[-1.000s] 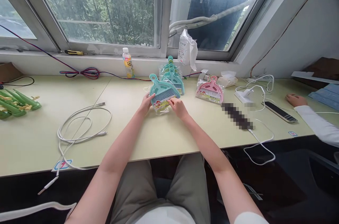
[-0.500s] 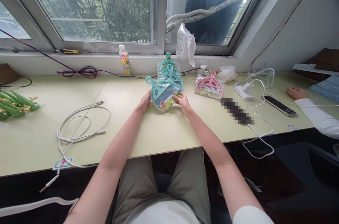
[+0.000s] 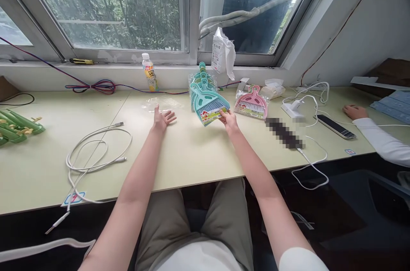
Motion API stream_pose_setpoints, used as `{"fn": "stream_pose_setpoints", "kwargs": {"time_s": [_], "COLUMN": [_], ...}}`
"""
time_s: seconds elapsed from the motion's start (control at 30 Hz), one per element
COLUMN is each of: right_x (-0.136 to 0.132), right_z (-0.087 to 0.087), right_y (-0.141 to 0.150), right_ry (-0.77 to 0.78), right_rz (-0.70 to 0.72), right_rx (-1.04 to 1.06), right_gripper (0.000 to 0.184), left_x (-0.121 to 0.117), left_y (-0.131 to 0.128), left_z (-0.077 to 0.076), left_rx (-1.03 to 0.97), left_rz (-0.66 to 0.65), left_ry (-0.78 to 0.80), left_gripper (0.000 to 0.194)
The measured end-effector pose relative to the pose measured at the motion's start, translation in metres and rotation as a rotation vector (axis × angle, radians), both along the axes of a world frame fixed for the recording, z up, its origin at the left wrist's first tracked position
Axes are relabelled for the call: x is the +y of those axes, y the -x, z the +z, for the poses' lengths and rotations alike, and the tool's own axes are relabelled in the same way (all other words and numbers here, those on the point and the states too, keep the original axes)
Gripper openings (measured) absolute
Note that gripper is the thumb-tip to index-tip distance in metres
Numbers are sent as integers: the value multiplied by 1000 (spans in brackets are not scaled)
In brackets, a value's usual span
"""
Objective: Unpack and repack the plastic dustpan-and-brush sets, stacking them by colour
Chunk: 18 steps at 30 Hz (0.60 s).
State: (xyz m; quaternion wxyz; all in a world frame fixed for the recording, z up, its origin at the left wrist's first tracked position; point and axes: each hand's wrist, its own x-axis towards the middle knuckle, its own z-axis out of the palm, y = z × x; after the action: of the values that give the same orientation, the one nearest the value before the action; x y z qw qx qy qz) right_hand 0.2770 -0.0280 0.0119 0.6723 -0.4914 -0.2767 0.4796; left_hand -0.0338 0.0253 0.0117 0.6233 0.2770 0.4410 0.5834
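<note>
My right hand grips the lower right corner of a teal dustpan and brush set, which is tilted above the table with its printed card facing me. Just beyond my spread left hand, which holds nothing, a clear plastic bag lies crumpled on the table. Behind the held set stands a row of more teal dustpan sets in clear wrapping, partly hidden by it. To the right is a wrapped pink dustpan and brush set.
A drink bottle stands by the wall. Coiled white cable lies at left, with green items beyond it. At right are a power strip, a phone and another person's hand.
My left hand has let go of the teal set and moved left, fingers spread. A clear bag now lies beyond it. My right hand has shifted the set slightly right and away from me.
</note>
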Motion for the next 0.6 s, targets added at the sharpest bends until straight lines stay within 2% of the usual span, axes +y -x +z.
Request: {"fn": "stream_pose_setpoints", "kwargs": {"time_s": [0.13, 0.2, 0.33, 0.43, 0.5, 0.53, 0.6], "right_x": [2, 1, -2, -4, -5, -6, -8], "right_z": [-4, -4, -5, -2, 3, 6, 13], "right_y": [0, 1, 4, 12, 18, 19, 17], "right_ry": [-8, -3, -10, -34, -61, -73, -68], "right_rz": [29, 44, 70, 100, 151, 189, 298], "right_rx": [-24, -10, -2, -9, -60, -111, -263], "right_gripper": [31, 30, 28, 30, 34, 36, 37], "left_x": [-2, -3, -11, -20, -24, -25, -24], "left_y": [-8, -5, -2, -18, -37, -46, -60], "left_z": [0, 1, 5, 6, 4, 2, -2], "left_rx": [-7, -67, -171, -73, 8, 49, 149], "left_rz": [-196, -223, -233, -426, -538, -531, -375], "left_ry": [36, -2, -166, -207, -207, -193, -118], "left_gripper": [66, 59, 66, 65, 57, 50, 37]}}
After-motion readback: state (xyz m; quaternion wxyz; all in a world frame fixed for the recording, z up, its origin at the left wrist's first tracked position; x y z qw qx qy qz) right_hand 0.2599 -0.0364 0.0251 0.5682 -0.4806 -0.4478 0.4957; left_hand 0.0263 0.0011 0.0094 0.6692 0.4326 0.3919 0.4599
